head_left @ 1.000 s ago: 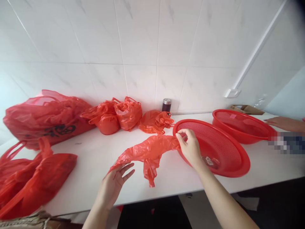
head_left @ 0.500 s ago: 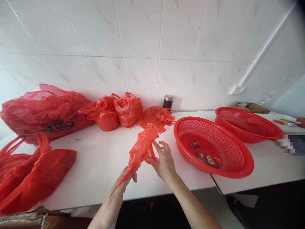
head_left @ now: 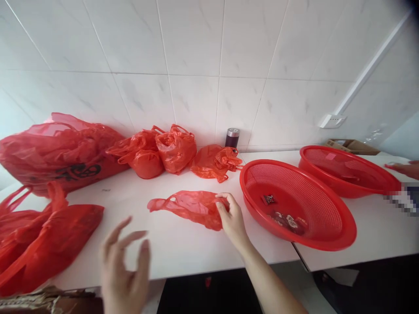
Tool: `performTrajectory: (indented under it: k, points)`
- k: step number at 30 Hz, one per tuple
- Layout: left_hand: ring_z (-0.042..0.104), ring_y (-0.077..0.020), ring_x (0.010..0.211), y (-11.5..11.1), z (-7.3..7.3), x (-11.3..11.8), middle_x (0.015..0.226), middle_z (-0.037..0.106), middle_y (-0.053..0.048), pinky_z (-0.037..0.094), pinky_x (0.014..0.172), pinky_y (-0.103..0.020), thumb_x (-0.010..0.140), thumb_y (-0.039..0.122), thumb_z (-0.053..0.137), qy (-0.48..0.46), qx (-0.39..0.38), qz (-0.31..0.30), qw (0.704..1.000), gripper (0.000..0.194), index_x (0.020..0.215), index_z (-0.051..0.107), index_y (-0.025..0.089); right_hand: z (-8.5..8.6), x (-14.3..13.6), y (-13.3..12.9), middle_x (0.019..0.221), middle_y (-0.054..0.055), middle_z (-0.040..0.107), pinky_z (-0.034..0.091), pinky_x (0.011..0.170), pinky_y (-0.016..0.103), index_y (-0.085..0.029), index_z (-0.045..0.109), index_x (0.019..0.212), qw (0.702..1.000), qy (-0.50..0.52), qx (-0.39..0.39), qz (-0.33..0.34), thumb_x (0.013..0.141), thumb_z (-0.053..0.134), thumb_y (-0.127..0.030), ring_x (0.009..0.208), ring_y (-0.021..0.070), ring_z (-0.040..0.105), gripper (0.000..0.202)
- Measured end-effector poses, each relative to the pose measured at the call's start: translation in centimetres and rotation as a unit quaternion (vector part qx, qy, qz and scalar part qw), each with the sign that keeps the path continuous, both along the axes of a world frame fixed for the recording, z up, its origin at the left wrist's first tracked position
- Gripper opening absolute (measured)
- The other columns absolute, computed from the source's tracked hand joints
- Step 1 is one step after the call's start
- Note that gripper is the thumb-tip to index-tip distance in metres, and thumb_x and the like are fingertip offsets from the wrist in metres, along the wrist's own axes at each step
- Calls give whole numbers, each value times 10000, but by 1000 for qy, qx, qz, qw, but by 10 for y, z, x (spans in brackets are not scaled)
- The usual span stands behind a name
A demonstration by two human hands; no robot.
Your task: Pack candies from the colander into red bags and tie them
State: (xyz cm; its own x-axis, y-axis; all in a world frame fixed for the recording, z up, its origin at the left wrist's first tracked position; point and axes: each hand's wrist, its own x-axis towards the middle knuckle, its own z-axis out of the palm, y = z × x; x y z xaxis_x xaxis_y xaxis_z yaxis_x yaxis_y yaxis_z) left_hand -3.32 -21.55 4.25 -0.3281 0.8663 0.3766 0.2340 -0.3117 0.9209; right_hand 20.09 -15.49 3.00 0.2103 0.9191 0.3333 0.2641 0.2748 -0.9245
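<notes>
A thin red plastic bag lies loosely stretched over the white table, its handle end toward the left. My right hand pinches the bag's right end between thumb and fingers. To the left and nearer to me, my left hand is apart from the bag, fingers spread and slightly blurred, with nothing in it. Just right of my right hand stands a red perforated basket, with several small wrapped packets at its bottom.
Filled red bags line the wall, with a large one at left and another in front of it. A dark thermos, a second red basket and a cardboard box stand behind. Another person's hand shows far right.
My left hand has let go of the bag and moved left, its fingers spreading. The bag has gone from upright and bunched to lying stretched sideways, held by my right hand.
</notes>
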Motion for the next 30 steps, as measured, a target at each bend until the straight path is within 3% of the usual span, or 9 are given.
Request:
performTrajectory:
  k: [2,5,8,12,15,19,22,26,30]
  points:
    - [276,-311,1395,1,7,35,1457,416,62,94,1187,-471,757,257,673,161,82,6,984,138,845,724,350,1,-16,-9,1009,48,647,483,812,321,-217,577,1015,999,-13,8,40,886,483,-289,914,193,597,176]
    - [101,-381,1450,25,-8,63,1512,387,1,-79,1148,-555,714,216,716,232,34,-35,971,95,773,735,287,5,-34,-26,995,43,643,498,757,305,-231,574,1003,995,-7,15,101,891,491,-301,846,185,603,156]
    - [139,-424,1433,59,-42,46,1522,382,-50,-61,1131,-586,707,166,681,247,-3,-36,968,157,567,630,217,12,-25,-39,782,-11,588,467,587,260,-255,565,984,991,33,-18,129,887,523,-356,612,141,526,145]
    - [508,-410,1173,82,-64,-6,1453,478,-101,387,992,-512,702,124,572,324,-85,-50,941,161,581,643,200,28,19,-36,573,-72,442,363,465,212,-254,569,946,989,93,-72,89,866,575,-381,479,104,406,150]
    - [577,-377,1059,83,-53,-32,1387,540,-118,463,899,-475,679,78,495,421,-94,-28,902,278,772,731,191,36,45,-25,712,-32,600,446,588,225,-241,641,882,988,16,-68,139,855,589,-317,614,113,541,96]
    - [674,-296,911,76,-26,-42,1157,679,-100,526,799,-367,640,47,442,393,-96,-36,914,406,862,752,185,37,49,-10,886,19,714,520,692,311,-284,728,947,940,-209,-84,256,821,578,-211,772,199,668,209]
    - [672,-257,940,63,-3,-38,1120,675,-34,516,833,-333,729,107,435,376,-53,-1,925,377,941,731,205,42,41,-7,1034,80,710,541,738,402,-291,628,1221,939,-327,1,105,799,597,-205,872,284,684,432]
    - [575,-281,1096,48,16,-25,1277,563,-96,451,962,-377,725,147,585,284,163,236,915,185,875,692,159,50,36,-10,1100,137,673,542,772,412,-226,498,1360,941,-284,148,-107,896,494,-262,937,285,668,466]
    - [640,-220,847,50,8,-21,1056,668,-74,501,724,-267,733,194,545,290,48,61,954,283,943,733,221,41,46,-5,732,62,686,540,592,376,-207,442,1418,933,-359,13,7,859,546,-268,626,251,666,572]
